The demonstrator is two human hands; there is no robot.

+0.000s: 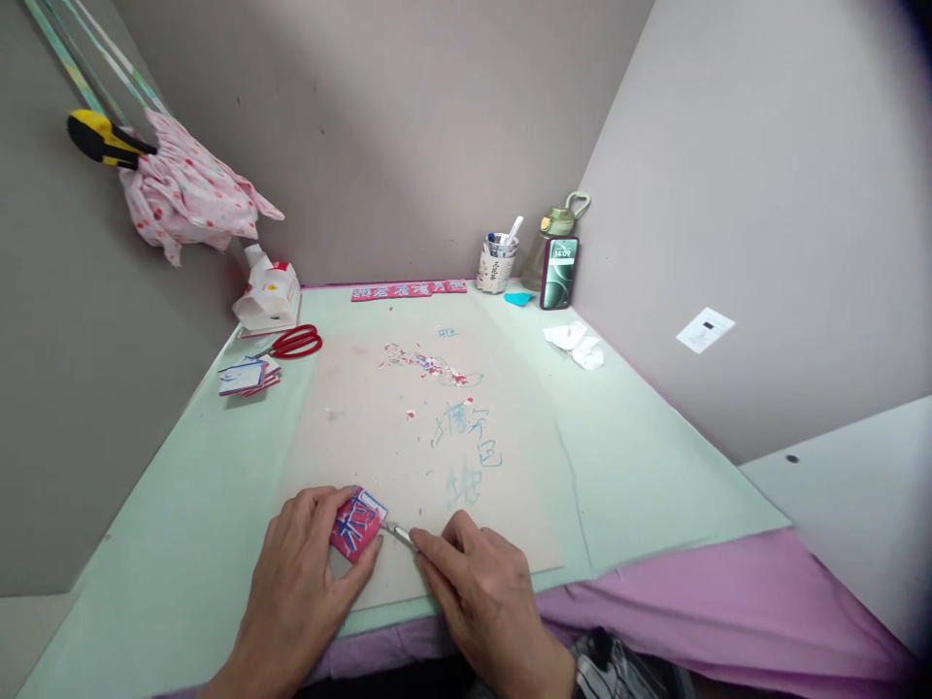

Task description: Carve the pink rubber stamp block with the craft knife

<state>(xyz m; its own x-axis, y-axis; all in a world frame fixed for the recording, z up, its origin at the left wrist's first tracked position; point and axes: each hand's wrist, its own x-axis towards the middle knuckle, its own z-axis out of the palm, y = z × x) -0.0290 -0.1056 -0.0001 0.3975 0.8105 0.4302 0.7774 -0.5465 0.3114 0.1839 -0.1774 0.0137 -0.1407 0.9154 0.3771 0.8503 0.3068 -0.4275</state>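
Note:
A small pink square card (350, 533) with blue strokes and a white patch lies on the beige board (364, 427). My left hand (302, 568) grips it between thumb and fingers at its left and lower edges. In my right hand (481, 582) is a slim silver craft knife (400, 533), held like a pen. Its tip meets the card's right edge, near the white patch; whether it cuts in, I cannot tell. Blue handwritten characters (466, 422) mark the board, and pink and white scraps (429, 365) are strewn further back.
Red-handled scissors (297, 341) and stacked cards (248, 376) lie at the left, by a tissue pack (269, 296). At the back stand a pen holder (496, 267), a bottle (557, 223) and a phone (559, 274), near a pink strip (408, 290). Crumpled tissue (575, 344) rests at right.

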